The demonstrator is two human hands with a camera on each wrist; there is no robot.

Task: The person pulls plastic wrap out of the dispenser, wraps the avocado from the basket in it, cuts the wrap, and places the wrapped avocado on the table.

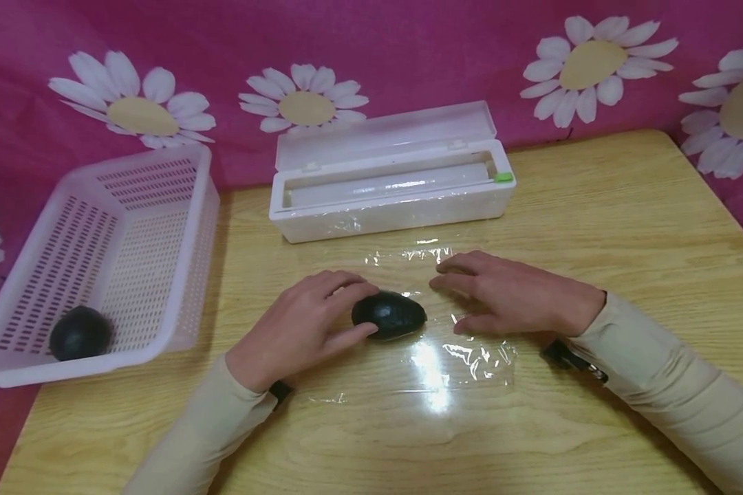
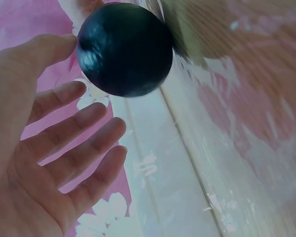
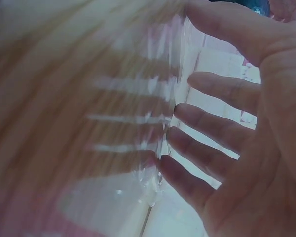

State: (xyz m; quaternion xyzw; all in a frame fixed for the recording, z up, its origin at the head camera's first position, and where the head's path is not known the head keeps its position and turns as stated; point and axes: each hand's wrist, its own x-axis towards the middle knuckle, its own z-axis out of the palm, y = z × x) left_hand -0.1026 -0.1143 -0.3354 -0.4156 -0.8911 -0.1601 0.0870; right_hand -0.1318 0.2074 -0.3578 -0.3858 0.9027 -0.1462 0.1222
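A dark avocado (image 1: 393, 315) lies on a sheet of cling film (image 1: 470, 357) spread over the table. My left hand (image 1: 306, 323) is at its left end, thumb and index fingertips right at its skin. In the left wrist view, the avocado (image 2: 126, 49) is beside the thumb tip, and the other fingers (image 2: 89, 148) are spread and relaxed. To the right of the avocado, my right hand (image 1: 501, 294) is over the film with nothing in its grasp. Its fingers (image 3: 212, 121) are spread, with fingertips close to the film's edge in the right wrist view.
Behind the film stands a white dispenser box (image 1: 396, 208) with its lid up and a film roll (image 1: 390, 184) inside. A green cutter slider (image 1: 503, 177) sits at its right end. At left, a white basket (image 1: 188, 275) holds another dark avocado (image 1: 81, 334).
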